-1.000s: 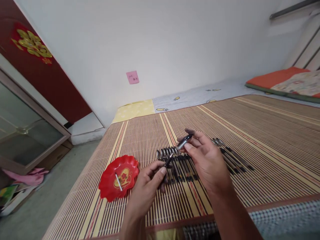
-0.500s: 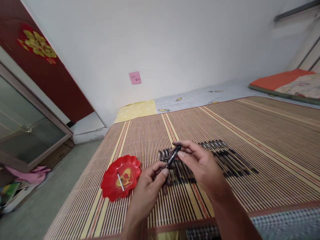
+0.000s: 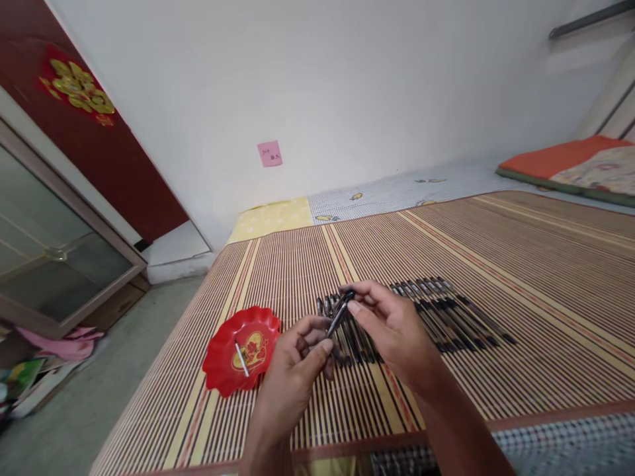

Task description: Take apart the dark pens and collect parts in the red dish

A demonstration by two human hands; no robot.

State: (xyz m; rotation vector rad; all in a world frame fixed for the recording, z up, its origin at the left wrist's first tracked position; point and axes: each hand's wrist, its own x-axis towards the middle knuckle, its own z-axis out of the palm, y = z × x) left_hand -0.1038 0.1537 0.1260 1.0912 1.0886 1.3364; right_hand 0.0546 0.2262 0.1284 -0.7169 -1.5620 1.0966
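A dark pen [image 3: 337, 318] is held slantwise between my two hands, above the striped mat. My left hand [image 3: 305, 354] pinches its lower end between thumb and fingers. At the upper end, my right hand [image 3: 384, 317] grips the black cap part with thumb and forefinger. Beneath and behind the hands lie several black pens [image 3: 449, 314] in a row, side by side; my right hand hides some of them. To the left of my left hand sits a red scalloped plate [image 3: 223, 340] with a thin white stick [image 3: 241, 359] in it.
The striped mat [image 3: 278, 284] covers a bed against a white wall. A folded orange quilt [image 3: 560, 162] lies at the far right. On the left are grey floor [image 3: 133, 344] and a glass-panelled cabinet door [image 3: 59, 251].
Both hands stay on the pen, and my right hand has shifted slightly left. The view has moved a little; the plate and the row of pens look the same.
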